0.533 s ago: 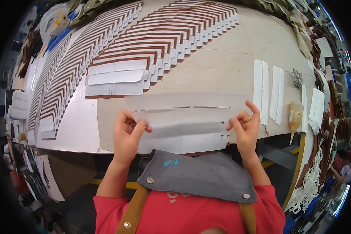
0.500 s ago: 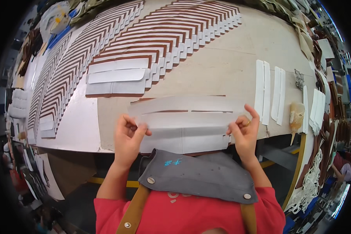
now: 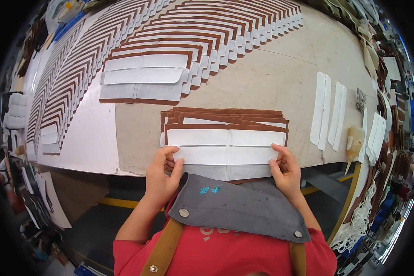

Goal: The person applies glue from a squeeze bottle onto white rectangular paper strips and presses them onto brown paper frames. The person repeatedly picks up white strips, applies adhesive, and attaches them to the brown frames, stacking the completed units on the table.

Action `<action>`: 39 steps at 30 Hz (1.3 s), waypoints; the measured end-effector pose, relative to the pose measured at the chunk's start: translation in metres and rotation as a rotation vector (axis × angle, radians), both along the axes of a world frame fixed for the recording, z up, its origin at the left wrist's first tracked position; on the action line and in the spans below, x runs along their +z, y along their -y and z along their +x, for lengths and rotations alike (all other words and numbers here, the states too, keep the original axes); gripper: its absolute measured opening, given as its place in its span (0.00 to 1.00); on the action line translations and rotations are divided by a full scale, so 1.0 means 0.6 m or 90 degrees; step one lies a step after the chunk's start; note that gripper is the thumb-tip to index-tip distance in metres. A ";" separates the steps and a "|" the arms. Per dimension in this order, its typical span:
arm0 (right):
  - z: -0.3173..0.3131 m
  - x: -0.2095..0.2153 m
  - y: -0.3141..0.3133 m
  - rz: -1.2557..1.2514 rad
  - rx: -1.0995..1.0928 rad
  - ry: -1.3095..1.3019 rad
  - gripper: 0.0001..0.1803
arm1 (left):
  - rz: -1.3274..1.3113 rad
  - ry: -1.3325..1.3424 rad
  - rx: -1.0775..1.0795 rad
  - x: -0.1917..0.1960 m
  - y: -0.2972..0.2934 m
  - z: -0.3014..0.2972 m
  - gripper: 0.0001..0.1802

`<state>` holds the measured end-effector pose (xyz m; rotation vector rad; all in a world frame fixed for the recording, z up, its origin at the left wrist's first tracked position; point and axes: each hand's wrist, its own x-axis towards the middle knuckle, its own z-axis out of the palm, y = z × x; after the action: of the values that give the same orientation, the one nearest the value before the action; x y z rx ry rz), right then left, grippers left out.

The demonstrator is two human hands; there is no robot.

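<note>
Directly before me a white slotted strip (image 3: 202, 155) lies along a brown-edged panel (image 3: 227, 127), its long slit running lengthwise. My left hand (image 3: 163, 172) closes on the strip's left end, thumb near the lower corner and index finger just above. At the opposite end my right hand (image 3: 286, 169) pinches it in a similar way. Below the strip, a pale grey-white part of the panel shows down to the table edge. Several more brown-edged panels (image 3: 257, 112) are piled unevenly underneath and behind it.
Long overlapping rows of brown-edged white panels (image 3: 142, 80) fan across the table's left and far side. To the right lie loose white slotted strips (image 3: 320, 110), a metal-grey crumpled piece (image 3: 361, 99) and a translucent yellowish bottle (image 3: 355, 141). White cord (image 3: 354, 230) hangs in a tangle at lower right.
The white strip, held raised and partly covering the panels, now lies flat and aligned on the top panel. Both hands have lowered with it, and the brown borders behind have come into sight.
</note>
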<state>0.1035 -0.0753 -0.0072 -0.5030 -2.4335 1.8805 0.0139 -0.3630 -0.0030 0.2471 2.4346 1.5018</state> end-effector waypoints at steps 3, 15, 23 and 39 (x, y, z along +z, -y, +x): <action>-0.003 0.005 -0.001 0.046 0.023 0.025 0.21 | -0.046 -0.012 -0.003 0.010 -0.002 -0.002 0.16; -0.011 0.012 -0.002 0.111 0.042 0.038 0.22 | -0.107 -0.075 -0.042 0.020 -0.007 -0.009 0.19; -0.015 0.017 -0.002 0.157 0.072 0.026 0.23 | -0.123 -0.034 -0.039 0.026 -0.009 -0.012 0.19; -0.031 0.041 -0.002 0.241 0.122 0.037 0.23 | -0.308 -0.181 -0.090 0.022 -0.010 -0.012 0.19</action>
<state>0.0850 -0.0740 0.0171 -0.3160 -2.8716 1.4136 0.0065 -0.3572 0.0100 0.5434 2.8372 0.8295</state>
